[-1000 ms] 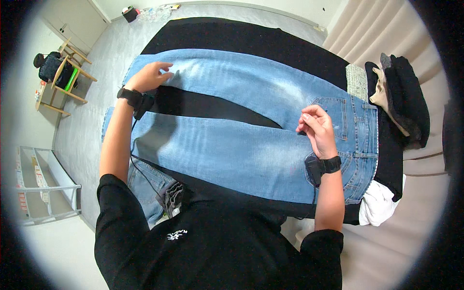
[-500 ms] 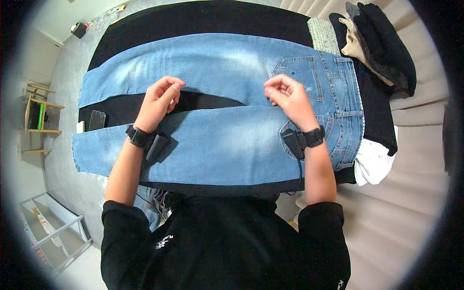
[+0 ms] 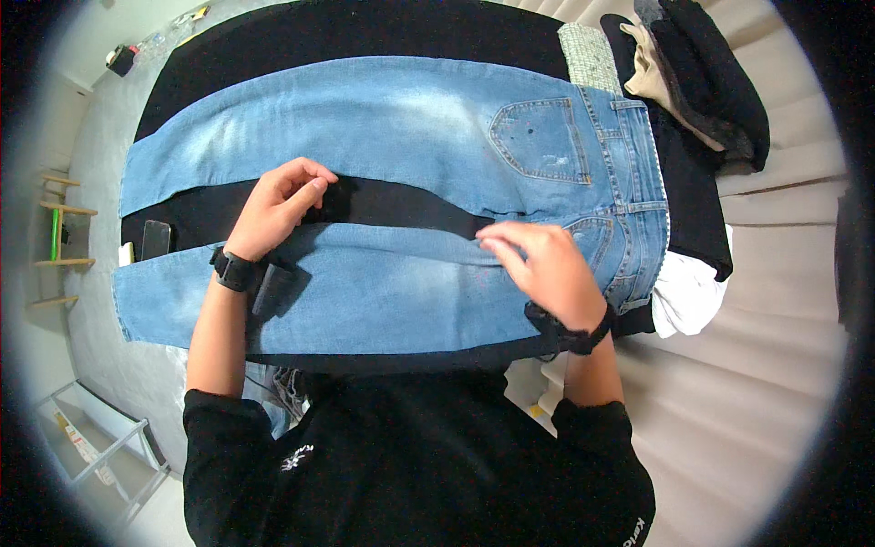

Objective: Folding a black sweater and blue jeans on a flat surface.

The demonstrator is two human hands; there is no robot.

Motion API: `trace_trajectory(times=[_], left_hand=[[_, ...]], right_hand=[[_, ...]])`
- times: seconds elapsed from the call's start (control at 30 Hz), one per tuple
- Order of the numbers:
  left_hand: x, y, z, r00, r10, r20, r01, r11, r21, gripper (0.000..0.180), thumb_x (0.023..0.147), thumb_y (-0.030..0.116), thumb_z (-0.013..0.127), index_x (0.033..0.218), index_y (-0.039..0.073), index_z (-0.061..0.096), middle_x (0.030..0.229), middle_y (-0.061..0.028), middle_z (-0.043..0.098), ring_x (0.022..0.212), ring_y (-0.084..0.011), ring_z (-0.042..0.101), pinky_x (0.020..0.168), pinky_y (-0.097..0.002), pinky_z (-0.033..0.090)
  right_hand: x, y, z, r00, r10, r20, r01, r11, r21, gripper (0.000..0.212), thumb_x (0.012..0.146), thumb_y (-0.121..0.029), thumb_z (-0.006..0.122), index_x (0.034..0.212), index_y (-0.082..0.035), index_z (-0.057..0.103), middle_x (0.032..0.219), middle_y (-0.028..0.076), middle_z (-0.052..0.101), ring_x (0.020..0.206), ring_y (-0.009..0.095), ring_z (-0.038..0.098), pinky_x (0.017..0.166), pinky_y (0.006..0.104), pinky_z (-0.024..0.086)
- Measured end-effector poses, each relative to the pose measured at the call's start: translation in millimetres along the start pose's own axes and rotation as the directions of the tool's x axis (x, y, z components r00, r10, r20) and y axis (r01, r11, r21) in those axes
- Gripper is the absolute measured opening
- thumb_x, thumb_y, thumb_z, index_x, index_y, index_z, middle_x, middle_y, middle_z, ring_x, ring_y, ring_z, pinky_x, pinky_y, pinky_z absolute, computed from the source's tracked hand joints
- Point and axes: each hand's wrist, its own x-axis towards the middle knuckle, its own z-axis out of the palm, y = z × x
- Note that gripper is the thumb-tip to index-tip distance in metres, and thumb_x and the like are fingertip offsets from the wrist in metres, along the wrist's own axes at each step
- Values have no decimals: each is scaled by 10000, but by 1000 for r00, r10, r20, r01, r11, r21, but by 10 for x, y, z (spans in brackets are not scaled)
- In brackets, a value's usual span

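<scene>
Light blue jeans point(image 3: 392, 283) lie spread on a black cloth point(image 3: 365, 32), waistband to the right and back pockets up. The thumb and forefinger of my right hand point(image 3: 556, 269) pinch the inner edge of the near leg close to the crotch, where the denim is creased. Above the gap between the legs is my left hand point(image 3: 278, 210), its fingers curled loosely, tips beside the far leg's inner edge. Nothing shows in them. Both wrists wear black straps with small dark boxes.
A dark phone point(image 3: 158, 239) and a small white object point(image 3: 126, 253) rest near the leg hems. Dark folded clothes point(image 3: 711, 73) and a pale green textured cloth point(image 3: 591, 56) sit at the far right. White fabric point(image 3: 690, 294) hangs beside the waistband. Beyond is a beige curtain point(image 3: 775, 273).
My right hand has come down and slightly left from the far leg onto the near leg's inner edge. The gap near the crotch has widened. My left hand keeps its curl.
</scene>
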Motion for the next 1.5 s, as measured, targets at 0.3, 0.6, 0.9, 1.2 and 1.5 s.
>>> trace_trajectory(times=[0.3, 0.6, 0.9, 1.2, 1.5], left_hand=[[12, -45, -5, 1000, 8, 23, -8, 1000, 11, 169, 929, 194, 520, 988, 67, 615, 745, 39, 540, 647, -29, 453, 550, -183, 360], [-18, -43, -7, 999, 5, 37, -6, 1000, 17, 181, 933, 222, 522, 990, 79, 617, 746, 42, 545, 638, -21, 450, 540, -180, 362], [13, -36, 8, 999, -2, 35, 1, 1000, 27, 179, 928, 215, 525, 984, 71, 617, 739, 43, 541, 637, -21, 455, 541, -182, 368], [10, -4, -18, 1000, 7, -8, -7, 1000, 26, 149, 897, 179, 573, 1002, 77, 601, 797, 28, 535, 609, -31, 447, 537, -194, 383], [117, -25, -146, 930, 366, -22, -265, 714, 648, 142, 801, 117, 634, 923, 48, 610, 945, -118, 570, 890, -304, 588, 768, -389, 473]], right_hand=[[414, 3, 35, 994, 85, 73, -49, 918, -394, 263, 759, -187, 700, 977, -78, 600, 760, 107, 633, 735, 305, 632, 639, 393, 494], [494, -110, 22, 997, 13, -78, -34, 960, -277, 99, 856, -162, 580, 900, -76, 562, 767, 106, 634, 719, 296, 629, 615, 391, 474], [502, 35, -191, 997, 15, 74, -23, 994, 105, 128, 851, -140, 582, 890, -24, 619, 844, 127, 637, 765, 256, 626, 680, 333, 483], [478, 599, -280, 977, 213, -8, -213, 969, -129, 132, 781, -121, 643, 873, -26, 637, 809, 113, 649, 727, 219, 619, 685, 312, 484], [421, 787, -238, 976, 208, -70, -204, 977, 63, 102, 806, -124, 646, 827, -25, 627, 659, 2, 576, 606, 60, 489, 564, 234, 402]])
